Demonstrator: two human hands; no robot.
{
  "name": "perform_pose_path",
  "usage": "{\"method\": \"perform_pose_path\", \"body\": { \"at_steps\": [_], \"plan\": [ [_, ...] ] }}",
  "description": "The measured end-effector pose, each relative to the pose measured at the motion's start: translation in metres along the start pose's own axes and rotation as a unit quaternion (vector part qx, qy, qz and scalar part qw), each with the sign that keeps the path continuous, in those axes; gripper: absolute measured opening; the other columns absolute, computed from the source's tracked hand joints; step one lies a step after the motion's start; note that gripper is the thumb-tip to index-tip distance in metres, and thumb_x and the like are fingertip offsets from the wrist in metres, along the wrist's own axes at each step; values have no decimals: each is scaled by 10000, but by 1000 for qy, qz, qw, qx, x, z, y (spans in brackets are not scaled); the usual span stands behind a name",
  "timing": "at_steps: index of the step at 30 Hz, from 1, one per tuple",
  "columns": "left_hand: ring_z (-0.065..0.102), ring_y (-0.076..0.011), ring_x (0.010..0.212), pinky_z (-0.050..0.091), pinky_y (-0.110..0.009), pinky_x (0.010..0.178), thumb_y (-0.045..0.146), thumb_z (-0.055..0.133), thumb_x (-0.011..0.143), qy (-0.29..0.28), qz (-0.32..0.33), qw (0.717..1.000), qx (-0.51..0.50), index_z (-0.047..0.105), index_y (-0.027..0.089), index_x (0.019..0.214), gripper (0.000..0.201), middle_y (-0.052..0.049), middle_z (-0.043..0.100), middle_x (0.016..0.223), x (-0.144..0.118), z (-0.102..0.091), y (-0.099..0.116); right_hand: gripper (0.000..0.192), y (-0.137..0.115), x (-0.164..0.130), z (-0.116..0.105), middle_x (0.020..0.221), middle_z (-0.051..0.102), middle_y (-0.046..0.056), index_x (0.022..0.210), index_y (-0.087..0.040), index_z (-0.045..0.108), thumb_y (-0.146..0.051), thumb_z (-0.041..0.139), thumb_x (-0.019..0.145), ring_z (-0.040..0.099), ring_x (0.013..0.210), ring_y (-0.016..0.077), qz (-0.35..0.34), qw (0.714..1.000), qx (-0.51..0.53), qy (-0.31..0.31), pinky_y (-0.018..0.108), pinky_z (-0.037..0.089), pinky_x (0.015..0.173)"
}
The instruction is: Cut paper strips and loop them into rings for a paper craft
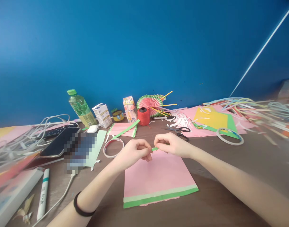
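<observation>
My left hand (134,153) and my right hand (172,144) meet above the far edge of a pink paper sheet (156,178) with a green band along its near edge. Both pinch a short green paper strip (155,148) between fingertips, the left hand at its left end, the right hand at its right end. A black band circles my left wrist. A tape ring (113,147) lies just left of my left hand. Black-handled scissors (179,130) lie just beyond my right hand.
Against the blue wall stand a green-capped bottle (81,108), two small cartons, a red thread spool (143,116) and a pleated paper fan (151,103). A phone (56,142), cables and a marker (43,194) crowd the left. Coloured sheets, paper scraps and another tape ring (229,136) lie right.
</observation>
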State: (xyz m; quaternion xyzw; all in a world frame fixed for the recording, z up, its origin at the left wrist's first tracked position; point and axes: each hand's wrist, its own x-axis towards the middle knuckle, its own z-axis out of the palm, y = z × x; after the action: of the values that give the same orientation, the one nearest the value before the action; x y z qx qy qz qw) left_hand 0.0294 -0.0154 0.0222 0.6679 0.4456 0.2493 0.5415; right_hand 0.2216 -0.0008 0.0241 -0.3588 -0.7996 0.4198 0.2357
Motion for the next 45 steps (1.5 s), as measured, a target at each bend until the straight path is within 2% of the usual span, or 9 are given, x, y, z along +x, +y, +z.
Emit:
{"method": "perform_pose_path", "body": {
  "at_steps": [6,13,20,33,37,41,45],
  "plan": [
    [599,-124,614,469,-247,632,272,511,739,4,4,1000,10,585,157,726,137,-27,661,646,-1,-2,1,144,-4,-4,-11,525,388,-52,765,-158,554,-241,437,778,334,490,75,17,1000,-6,18,205,251,470],
    [604,-131,620,475,-259,650,310,511,743,-2,3,1000,22,586,165,740,163,-25,666,643,0,-1,4,186,-5,-4,-11,528,343,-55,799,-170,620,-325,535,743,294,506,75,-7,999,-52,-11,209,234,484],
    [613,-140,647,464,-262,658,264,490,731,5,3,998,55,584,177,736,128,-14,666,653,-2,3,3,143,-4,-3,-5,608,485,-28,779,-170,583,-286,499,767,397,561,88,-8,998,-50,-31,208,308,531],
    [604,-145,666,454,-250,643,321,489,735,19,8,995,101,588,181,713,173,-12,665,662,-4,0,6,140,-6,-4,-4,586,526,-26,741,-163,566,-262,476,782,447,536,83,-10,998,-54,-27,196,333,503],
    [597,-135,643,462,-247,644,336,511,731,36,6,996,76,583,172,706,181,-19,660,648,-2,-5,3,124,-2,-4,-4,640,599,-11,804,-181,600,-226,488,774,504,575,102,-33,994,-99,12,211,365,548],
    [596,-130,630,470,-242,628,408,502,746,39,-19,999,21,594,147,741,277,-44,660,672,3,-11,1,177,9,0,0,822,662,25,845,-204,637,-176,475,779,566,717,146,-108,971,-192,88,247,386,654],
    [597,-135,657,467,-249,641,475,457,763,25,-57,998,-2,605,136,824,375,-65,664,724,4,-13,0,232,17,3,6,806,658,40,886,-203,643,-147,434,804,573,708,147,-157,951,-246,101,243,385,646]
  ]
}}
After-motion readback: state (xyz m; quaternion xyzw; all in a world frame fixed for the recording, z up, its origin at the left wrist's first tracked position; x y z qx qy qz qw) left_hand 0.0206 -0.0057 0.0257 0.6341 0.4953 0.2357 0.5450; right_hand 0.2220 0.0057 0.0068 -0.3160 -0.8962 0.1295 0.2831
